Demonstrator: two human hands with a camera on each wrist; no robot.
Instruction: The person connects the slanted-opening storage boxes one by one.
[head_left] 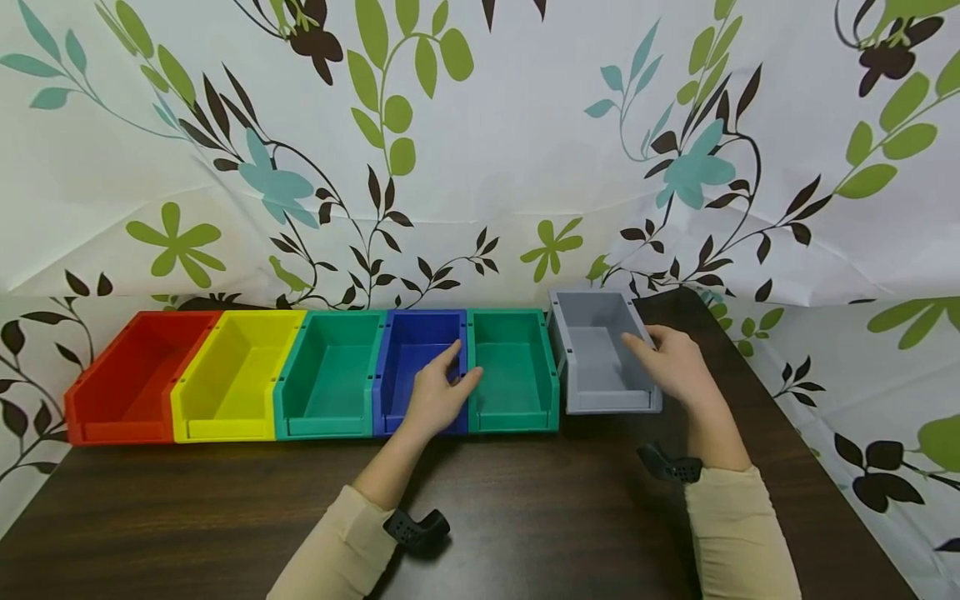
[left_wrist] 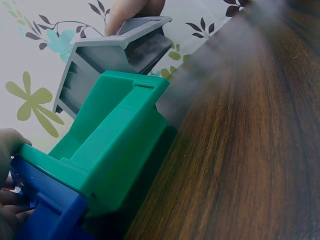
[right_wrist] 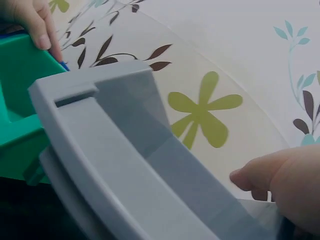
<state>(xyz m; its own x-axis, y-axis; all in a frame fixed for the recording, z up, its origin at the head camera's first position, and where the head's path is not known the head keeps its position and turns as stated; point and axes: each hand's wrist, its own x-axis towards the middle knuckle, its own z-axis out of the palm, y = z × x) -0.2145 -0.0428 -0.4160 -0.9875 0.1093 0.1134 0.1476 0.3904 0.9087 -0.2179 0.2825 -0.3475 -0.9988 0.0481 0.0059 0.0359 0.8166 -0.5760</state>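
Note:
My right hand (head_left: 675,362) grips the right side wall of a grey plastic bin (head_left: 611,402), thumb over the rim and inside. In the left wrist view the grey bin (left_wrist: 100,52) is tilted and stands higher than the green bin (left_wrist: 125,130) beside it. My left hand (head_left: 437,396) pinches the adjoining walls of the blue bin (head_left: 416,329) and the right-hand green bin (head_left: 513,422), with its thumb on the green side and fingers inside the blue one. Part of the blue bin's front is hidden behind this hand. All these bins have nothing inside.
Left of the blue bin, another green bin (head_left: 326,427), a yellow bin (head_left: 225,429) and a red bin (head_left: 120,432) continue the row side by side. They rest on a dark wood table (head_left: 225,508) before a leaf-patterned cloth (head_left: 480,192). The table's right edge slants beyond my right arm.

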